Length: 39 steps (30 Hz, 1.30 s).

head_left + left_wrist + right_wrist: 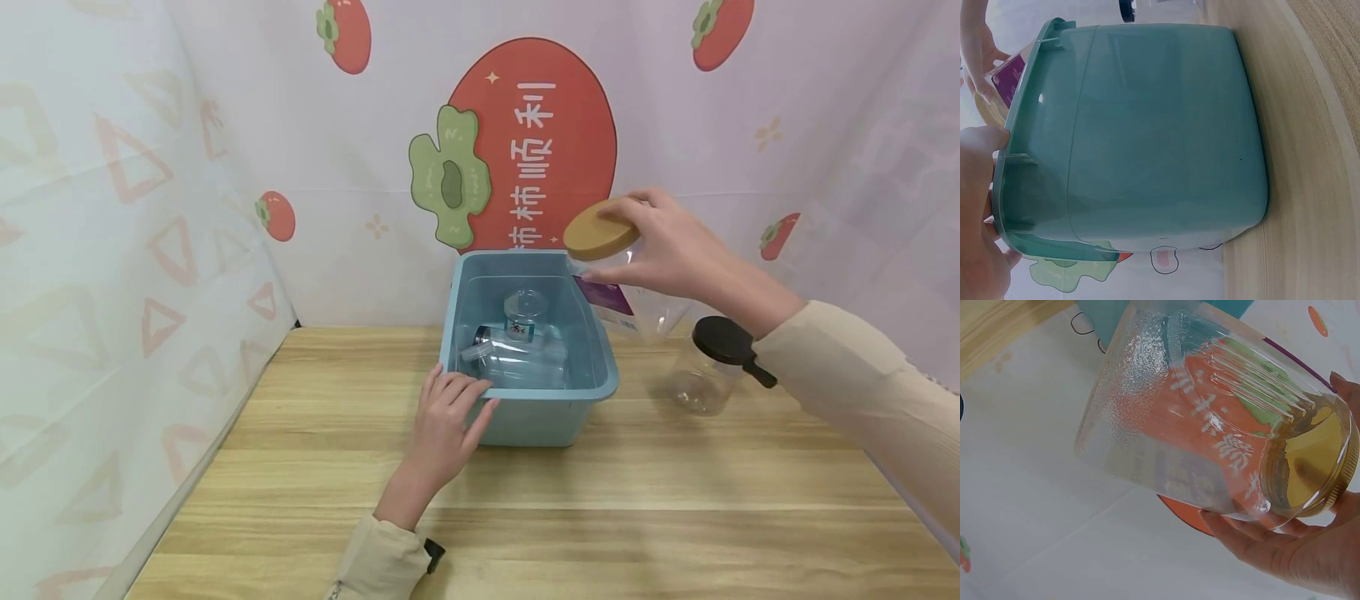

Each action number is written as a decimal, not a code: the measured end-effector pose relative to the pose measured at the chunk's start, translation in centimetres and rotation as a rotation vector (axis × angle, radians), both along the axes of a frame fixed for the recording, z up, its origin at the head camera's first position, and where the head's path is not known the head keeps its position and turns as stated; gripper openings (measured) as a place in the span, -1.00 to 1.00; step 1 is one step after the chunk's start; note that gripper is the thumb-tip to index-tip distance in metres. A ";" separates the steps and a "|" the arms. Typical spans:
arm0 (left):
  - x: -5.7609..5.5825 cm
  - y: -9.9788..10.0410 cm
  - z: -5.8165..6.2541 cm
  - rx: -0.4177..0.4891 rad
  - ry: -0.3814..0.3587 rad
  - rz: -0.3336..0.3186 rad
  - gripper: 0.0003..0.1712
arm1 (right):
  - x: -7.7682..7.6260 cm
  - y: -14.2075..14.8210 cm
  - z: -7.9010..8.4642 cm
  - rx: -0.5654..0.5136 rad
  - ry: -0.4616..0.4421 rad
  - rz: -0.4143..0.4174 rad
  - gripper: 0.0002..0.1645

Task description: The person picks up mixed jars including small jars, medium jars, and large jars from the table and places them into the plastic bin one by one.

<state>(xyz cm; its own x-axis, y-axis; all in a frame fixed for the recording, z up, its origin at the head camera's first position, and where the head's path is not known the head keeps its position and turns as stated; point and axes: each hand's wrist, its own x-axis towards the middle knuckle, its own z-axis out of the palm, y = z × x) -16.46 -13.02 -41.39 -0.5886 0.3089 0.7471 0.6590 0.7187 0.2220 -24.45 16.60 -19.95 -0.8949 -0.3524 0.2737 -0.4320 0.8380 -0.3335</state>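
My right hand (663,246) grips a clear plastic jar (1166,425) near its gold screw lid (600,229). The jar is tilted above the right rim of a blue plastic bin (536,421), and a purple label (606,296) shows on its side. At the bin's near left corner, my left hand (450,417) holds the rim, seen also in the left wrist view, where the hand (982,187) is at the rim's edge. Inside the bin, a clear jar (521,362) lies on its side with a smaller clear container (525,312) behind it.
Right of the bin, a clear jar with a black lid (723,340) and handle stands on the wooden table (337,467). A white cloth (352,283) printed with persimmons hangs close behind the bin. Another cloth wall (135,333) borders the table's left side.
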 end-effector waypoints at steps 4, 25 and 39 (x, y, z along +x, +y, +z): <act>0.0 0.0 0.0 0.000 0.000 0.001 -0.77 | 0.0 -0.3 0.1 0.003 0.001 0.003 0.03; 0.1 0.0 0.1 -0.009 -0.017 0.001 -0.77 | -0.2 -1.9 0.1 0.002 -0.023 0.015 0.03; 0.1 0.0 0.1 -0.002 -0.021 -0.003 -0.78 | -0.5 -3.0 -0.3 0.013 -0.012 0.041 0.03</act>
